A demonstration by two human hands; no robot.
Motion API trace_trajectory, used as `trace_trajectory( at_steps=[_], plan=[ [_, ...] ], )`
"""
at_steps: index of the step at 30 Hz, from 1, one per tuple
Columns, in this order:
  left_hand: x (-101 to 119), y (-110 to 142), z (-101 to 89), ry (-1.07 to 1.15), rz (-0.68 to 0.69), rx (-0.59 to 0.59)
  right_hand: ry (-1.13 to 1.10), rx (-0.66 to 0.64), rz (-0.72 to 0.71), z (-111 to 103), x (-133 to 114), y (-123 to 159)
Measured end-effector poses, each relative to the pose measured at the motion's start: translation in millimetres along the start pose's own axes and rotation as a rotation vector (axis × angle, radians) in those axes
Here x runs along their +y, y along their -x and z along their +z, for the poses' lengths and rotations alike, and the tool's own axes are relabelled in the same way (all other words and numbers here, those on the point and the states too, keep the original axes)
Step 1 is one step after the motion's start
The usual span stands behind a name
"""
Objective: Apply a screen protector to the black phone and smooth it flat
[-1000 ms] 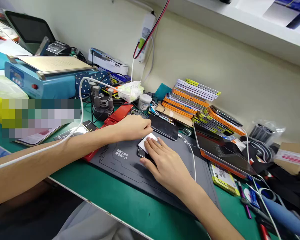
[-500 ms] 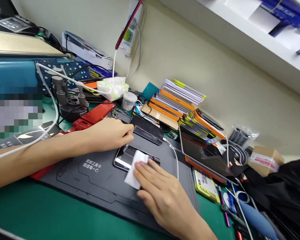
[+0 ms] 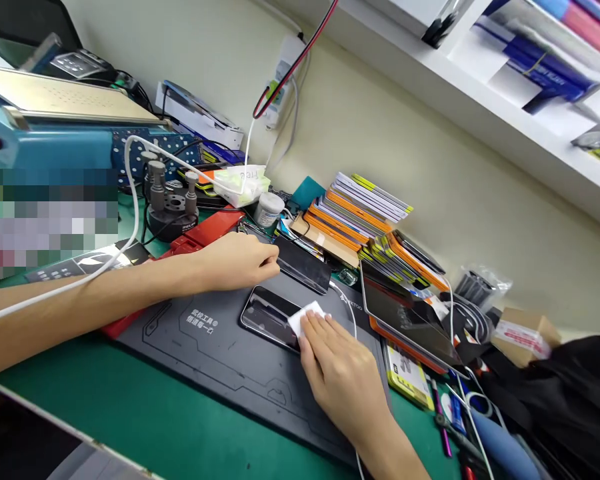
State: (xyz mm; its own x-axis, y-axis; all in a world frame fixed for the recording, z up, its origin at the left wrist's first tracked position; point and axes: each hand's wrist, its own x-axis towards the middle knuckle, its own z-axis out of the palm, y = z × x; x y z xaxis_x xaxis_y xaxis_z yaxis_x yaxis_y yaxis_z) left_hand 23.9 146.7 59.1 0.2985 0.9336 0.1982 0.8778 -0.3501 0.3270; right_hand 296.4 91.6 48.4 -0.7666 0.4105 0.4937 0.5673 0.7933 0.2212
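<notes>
A black phone (image 3: 270, 315) lies screen up on a dark grey work mat (image 3: 215, 353). My right hand (image 3: 340, 373) presses a small white wipe (image 3: 305, 317) onto the phone's right end with flat fingers. My left hand (image 3: 237, 260) rests curled at the phone's far edge, fingertips pinched near its top side. A second dark phone (image 3: 303, 265) lies just beyond, next to my left fingertips.
Stacked orange and white packages (image 3: 365, 213) and a tablet (image 3: 410, 317) stand at the back right. A blue heating machine (image 3: 55, 127), a round clamp fixture (image 3: 170, 207), a red tool (image 3: 205, 233) and a white cable (image 3: 130, 220) are to the left. Tools and a black bag (image 3: 555, 400) crowd the right.
My right hand has slid the wipe from the phone's near middle edge back toward its right end. The camera view shifted slightly. My left hand keeps its place.
</notes>
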Motion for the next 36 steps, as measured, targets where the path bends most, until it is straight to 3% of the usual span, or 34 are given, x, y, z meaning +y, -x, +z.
trace_trajectory(
  at_steps=[5, 8, 14, 21, 28, 36],
  plan=[
    [-1, 0, -0.2, -0.010, -0.001, 0.012, -0.023, -0.059, -0.022, 33, -31, -45],
    [-1, 0, -1.2, -0.024, -0.010, 0.026, -0.039, -0.070, -0.052, 39, -44, -57],
    [-1, -1, 0.5, -0.022, 0.013, 0.040, -0.048, -0.081, -0.062, 17, -35, -39],
    [-3, -2, -0.8, -0.011, 0.011, 0.023, -0.136, -0.124, -0.077, 33, -30, -59],
    [-5, -3, -4.0, -0.016, 0.024, 0.005, -0.090, -0.061, -0.199, 25, -20, -47],
    [-5, -4, -4.0, -0.022, 0.012, 0.006, -0.106, -0.010, -0.266, 26, -31, -39]
  ],
)
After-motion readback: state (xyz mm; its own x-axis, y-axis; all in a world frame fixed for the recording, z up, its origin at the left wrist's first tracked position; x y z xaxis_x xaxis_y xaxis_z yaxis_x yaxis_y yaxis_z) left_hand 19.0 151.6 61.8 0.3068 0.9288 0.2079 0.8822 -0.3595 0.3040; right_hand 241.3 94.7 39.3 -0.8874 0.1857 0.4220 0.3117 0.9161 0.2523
